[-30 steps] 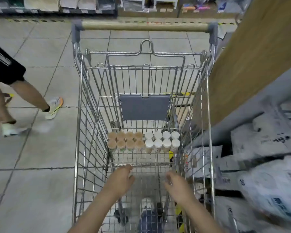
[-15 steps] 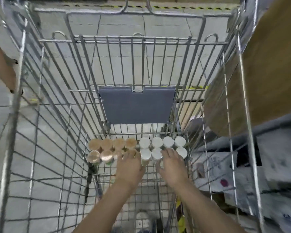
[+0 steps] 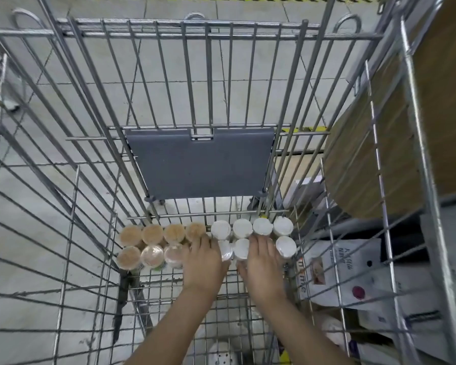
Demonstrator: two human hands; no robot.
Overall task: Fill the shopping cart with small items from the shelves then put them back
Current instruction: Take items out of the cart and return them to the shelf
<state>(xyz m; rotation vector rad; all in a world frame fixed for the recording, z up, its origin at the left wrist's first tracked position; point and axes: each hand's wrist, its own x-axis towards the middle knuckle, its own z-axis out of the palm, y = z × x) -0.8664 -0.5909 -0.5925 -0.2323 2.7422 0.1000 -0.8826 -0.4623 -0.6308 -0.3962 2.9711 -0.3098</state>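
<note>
Two rows of small round jars stand at the far end of the wire shopping cart (image 3: pixel 250 75). The tan-filled jars (image 3: pixel 153 234) are on the left, the white-lidded jars (image 3: pixel 241 227) on the right. My left hand (image 3: pixel 203 262) lies over the rightmost tan jar of the near row, hiding it, with fingertips down between the rows. My right hand (image 3: pixel 263 262) covers a white-lidded jar of the near row in the same way, its fingertips against the far row.
A grey plastic flap (image 3: pixel 200 164) hangs on the cart's far wall just above the jars. To the right, outside the wires, are a wooden shelf end (image 3: pixel 411 127) and stacked white bags (image 3: pixel 353 272). Tiled floor lies on the left.
Both hands have gone forward along the cart floor from its near end onto the near row of jars. The camera has dropped lower and closer into the cart.
</note>
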